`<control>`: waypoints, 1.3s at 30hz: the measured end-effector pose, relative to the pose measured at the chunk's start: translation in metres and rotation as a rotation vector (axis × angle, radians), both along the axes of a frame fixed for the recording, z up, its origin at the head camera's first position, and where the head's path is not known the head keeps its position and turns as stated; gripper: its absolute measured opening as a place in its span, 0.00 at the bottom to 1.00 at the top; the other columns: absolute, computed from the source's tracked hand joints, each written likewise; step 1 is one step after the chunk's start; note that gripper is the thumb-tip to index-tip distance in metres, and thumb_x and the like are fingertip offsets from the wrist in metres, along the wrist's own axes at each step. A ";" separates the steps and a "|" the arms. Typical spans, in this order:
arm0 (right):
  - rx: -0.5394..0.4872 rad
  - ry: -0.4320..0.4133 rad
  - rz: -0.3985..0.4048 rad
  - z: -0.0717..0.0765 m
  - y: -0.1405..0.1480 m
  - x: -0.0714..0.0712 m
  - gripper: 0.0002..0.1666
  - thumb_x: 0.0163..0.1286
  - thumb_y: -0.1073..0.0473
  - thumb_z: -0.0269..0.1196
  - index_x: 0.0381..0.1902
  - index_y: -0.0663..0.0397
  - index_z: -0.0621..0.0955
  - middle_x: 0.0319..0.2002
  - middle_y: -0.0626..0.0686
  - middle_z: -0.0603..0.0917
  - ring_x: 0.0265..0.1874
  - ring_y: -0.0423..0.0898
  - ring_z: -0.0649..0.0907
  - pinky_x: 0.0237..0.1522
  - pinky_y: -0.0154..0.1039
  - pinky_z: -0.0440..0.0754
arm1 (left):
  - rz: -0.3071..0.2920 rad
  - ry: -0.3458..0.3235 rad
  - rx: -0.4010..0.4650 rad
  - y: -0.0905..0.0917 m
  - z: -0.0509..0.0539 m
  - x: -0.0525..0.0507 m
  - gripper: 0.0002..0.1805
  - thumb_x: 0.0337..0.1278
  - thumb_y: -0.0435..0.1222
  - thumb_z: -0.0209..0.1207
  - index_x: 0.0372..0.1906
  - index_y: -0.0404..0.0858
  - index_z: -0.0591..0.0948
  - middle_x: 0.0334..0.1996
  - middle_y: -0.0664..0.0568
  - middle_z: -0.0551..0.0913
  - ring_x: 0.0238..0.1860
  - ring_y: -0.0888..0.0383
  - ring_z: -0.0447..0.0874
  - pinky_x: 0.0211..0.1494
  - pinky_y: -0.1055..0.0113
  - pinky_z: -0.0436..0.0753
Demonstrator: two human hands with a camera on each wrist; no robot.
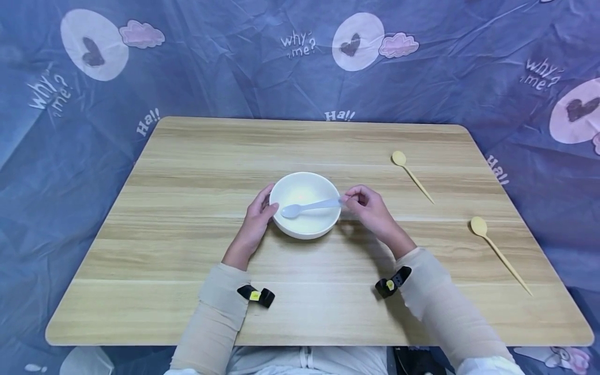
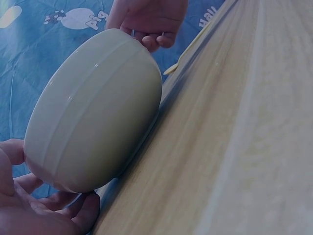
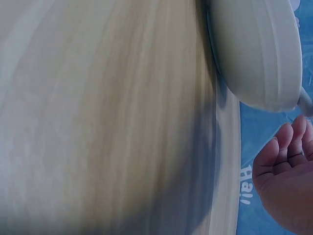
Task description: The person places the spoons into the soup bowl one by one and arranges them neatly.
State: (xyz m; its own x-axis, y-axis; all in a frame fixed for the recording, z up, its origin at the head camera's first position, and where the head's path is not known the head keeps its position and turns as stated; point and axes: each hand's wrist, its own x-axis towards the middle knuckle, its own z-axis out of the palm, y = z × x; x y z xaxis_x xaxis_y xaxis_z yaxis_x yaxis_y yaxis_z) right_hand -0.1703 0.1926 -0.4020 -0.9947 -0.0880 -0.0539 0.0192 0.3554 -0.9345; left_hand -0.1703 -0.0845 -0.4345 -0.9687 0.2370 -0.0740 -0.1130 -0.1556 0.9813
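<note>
A white bowl [image 1: 304, 229] stands near the middle of the wooden table. My left hand [image 1: 255, 214] grips its left side, thumb at the rim and fingers against the outer wall; the left wrist view shows those fingers low on the bowl [image 2: 98, 112]. At the bowl's right side, my right hand [image 1: 370, 209] pinches the handle end of a pale bluish-white spoon [image 1: 311, 206]. The spoon's head lies over the bowl's inside, its handle crossing the right rim. In the right wrist view the right hand [image 3: 288, 176] has curled fingers just below the bowl, and only a bit of handle shows.
Two yellow spoons lie on the table's right side: one farther back [image 1: 412, 177], the other nearer the front [image 1: 500, 255]. The wooden table [image 1: 154, 250] has rounded corners. A blue patterned cloth [image 1: 225, 62] hangs behind it.
</note>
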 end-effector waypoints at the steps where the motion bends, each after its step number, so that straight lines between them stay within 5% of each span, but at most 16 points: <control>1: 0.001 0.001 -0.002 0.001 0.002 0.000 0.14 0.68 0.55 0.59 0.42 0.61 0.75 0.29 0.48 0.75 0.29 0.41 0.74 0.29 0.29 0.74 | 0.003 0.003 -0.003 0.000 -0.001 0.000 0.30 0.69 0.32 0.46 0.73 0.41 0.55 0.72 0.47 0.57 0.71 0.54 0.56 0.73 0.63 0.61; 9: 0.023 0.000 -0.040 0.004 0.021 -0.001 0.18 0.69 0.52 0.58 0.44 0.64 0.74 0.30 0.49 0.74 0.31 0.46 0.76 0.32 0.35 0.79 | 0.021 0.019 -0.026 0.001 -0.001 0.001 0.30 0.67 0.32 0.47 0.72 0.41 0.57 0.71 0.48 0.59 0.71 0.55 0.57 0.72 0.63 0.61; 23: 0.172 -0.073 -0.149 -0.018 0.065 -0.005 0.20 0.70 0.51 0.56 0.46 0.65 0.75 0.35 0.56 0.77 0.28 0.42 0.77 0.29 0.30 0.78 | 0.011 0.005 -0.042 0.000 -0.001 0.001 0.30 0.68 0.34 0.47 0.73 0.43 0.56 0.72 0.50 0.58 0.71 0.56 0.56 0.73 0.64 0.60; 39: 0.333 -0.074 -0.239 -0.017 0.100 -0.009 0.23 0.70 0.49 0.54 0.50 0.66 0.75 0.39 0.56 0.76 0.28 0.39 0.77 0.29 0.27 0.77 | 0.005 0.014 -0.031 0.000 -0.002 0.001 0.30 0.68 0.34 0.46 0.73 0.42 0.56 0.72 0.50 0.56 0.72 0.56 0.55 0.73 0.64 0.59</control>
State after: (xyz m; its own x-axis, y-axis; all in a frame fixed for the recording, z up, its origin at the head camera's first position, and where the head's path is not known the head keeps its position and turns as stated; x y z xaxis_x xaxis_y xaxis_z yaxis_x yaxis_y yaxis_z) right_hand -0.1798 0.2931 -0.4192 -0.9773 0.1797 -0.1120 0.2005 0.6153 -0.7624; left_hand -0.1695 -0.0844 -0.4366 -0.9707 0.2304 -0.0677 -0.0986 -0.1254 0.9872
